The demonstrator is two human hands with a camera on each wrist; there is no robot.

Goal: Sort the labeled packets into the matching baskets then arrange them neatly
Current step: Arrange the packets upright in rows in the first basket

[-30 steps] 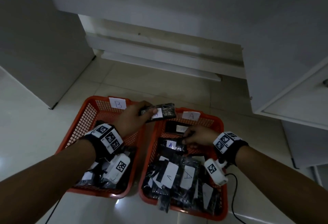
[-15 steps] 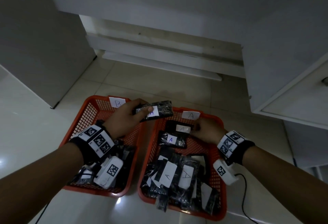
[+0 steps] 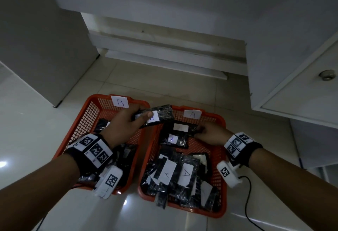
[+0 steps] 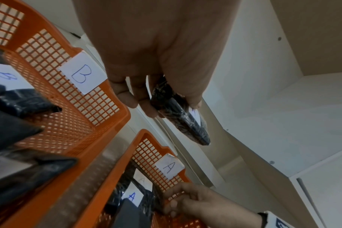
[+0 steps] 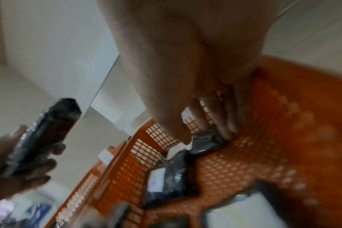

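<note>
The B basket [image 3: 80,121] sits on the left with a few dark packets in its near half, too hidden under the left forearm to count. Above its far right corner the left hand [image 3: 124,128] holds an A packet [image 3: 155,116] in the air, thumb on top and fingers curled beneath, the packet reaching out over the gap towards the A basket [image 3: 217,159] just beside it. That basket holds two A packets laid in a column at the far end and a loose heap at the near end where two more A labels can be read; the rest of the heap overlaps too much to count. The right hand [image 3: 210,135] is down inside the far end, its fingertips pinching the edge of the far packet [image 3: 181,128], apparently squaring it against the wall.

By the look of it, sorting and arranging overlap here: the held packet is in transfer while the column is being tidied. The next move calls for carrying the A packet across the rims and laying it flat, label up, in line with the two, and the right hand must clear a slot first.

There are two baskets, each with one tag.
</note>
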